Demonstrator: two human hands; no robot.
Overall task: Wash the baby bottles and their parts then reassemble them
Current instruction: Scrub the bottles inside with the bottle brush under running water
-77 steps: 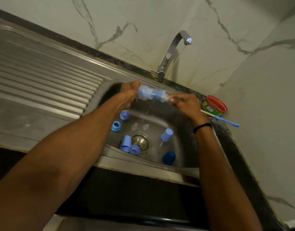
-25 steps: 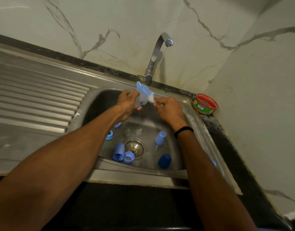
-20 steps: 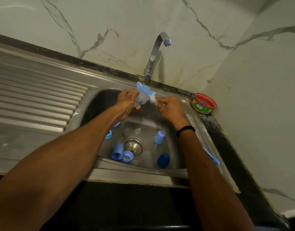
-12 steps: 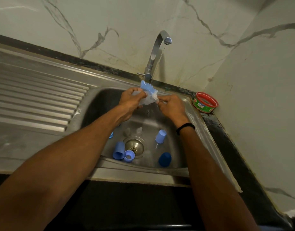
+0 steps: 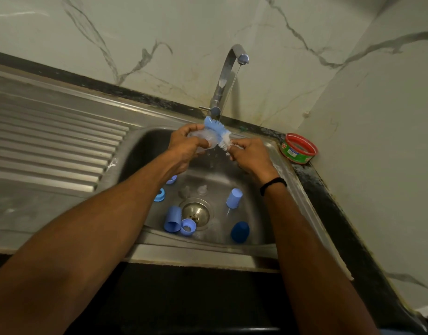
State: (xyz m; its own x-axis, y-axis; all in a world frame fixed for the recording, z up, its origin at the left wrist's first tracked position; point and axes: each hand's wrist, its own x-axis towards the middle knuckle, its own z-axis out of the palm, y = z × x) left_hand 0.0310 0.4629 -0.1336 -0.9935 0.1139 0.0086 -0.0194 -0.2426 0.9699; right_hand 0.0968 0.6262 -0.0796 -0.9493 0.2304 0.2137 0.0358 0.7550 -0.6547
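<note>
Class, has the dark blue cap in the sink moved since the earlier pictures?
No. The dark blue cap keeps its same spot near the drain.

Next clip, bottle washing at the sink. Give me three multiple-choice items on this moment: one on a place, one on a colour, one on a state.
1. Relative to the sink, where does the red-rimmed tub stand?
A) inside the basin
B) beside it on the right, by the corner wall
C) on the ribbed drainboard

2. What colour is the cap at the basin's front right?
A) red
B) dark blue
C) white

3. What is the tap doing?
A) running thinly
B) shut off
C) covered by a cloth

Answers:
1 B, the tub sits outside the basin, against the wall.
2 B, it is much darker than the pale blue parts around it.
3 A, its spout is pouring.
</note>
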